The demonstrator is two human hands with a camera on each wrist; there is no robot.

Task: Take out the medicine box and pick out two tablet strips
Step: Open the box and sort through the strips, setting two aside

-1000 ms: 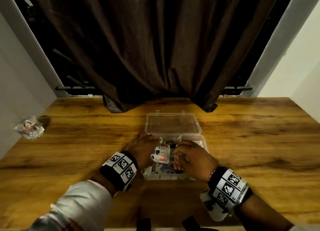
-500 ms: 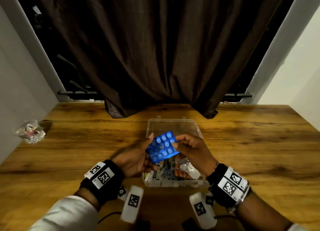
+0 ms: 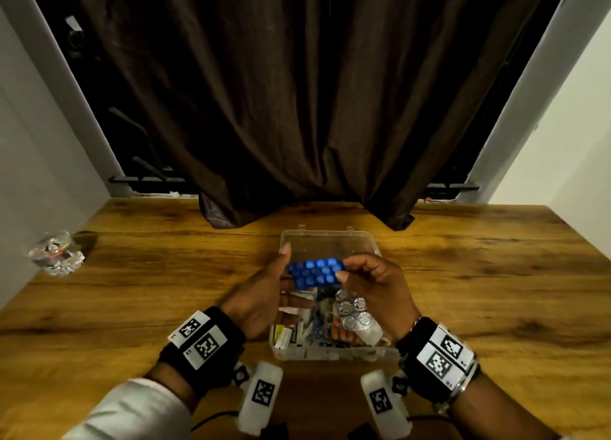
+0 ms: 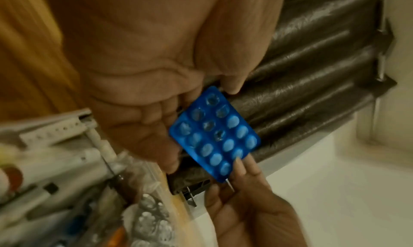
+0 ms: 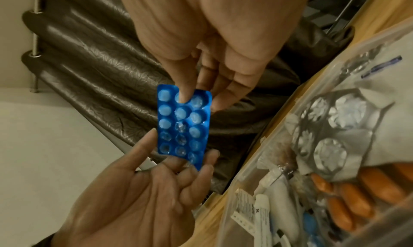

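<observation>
Medicine box (image 3: 334, 353): clear plastic, open, on the wooden table (image 3: 479, 291) in front of the person; its lid (image 3: 327, 241) lies flat on the far side, toward the curtain.
Surface: wood-grain tabletop with dark knots, a crumpled clear wrapper (image 3: 54, 254) near its left edge, well apart from the box.
Room: a dark brown curtain (image 3: 297, 92) hangs behind the table and its hem rests on the far edge; pale walls on both sides.
Blue tablet strip (image 3: 315, 273): held in the air above the box, between the two hands; in the head view its long axis runs left to right, blister side up and tilted toward the person. Some blisters look emptied, others hold pale tablets.
Left hand (image 3: 261, 299): fingers loosely extended, fingertips touching the strip's left end from below; palm turned upward.
Right hand (image 3: 373, 287): pinches the strip's right end between thumb and forefinger, other fingers curled.
Box contents: a silver foil strip (image 3: 352, 310) with round blisters, orange capsules (image 3: 344, 334), small white tubes and cartons (image 3: 291, 334), lying jumbled.
Wrists: black bands with printed markers on both.
</observation>
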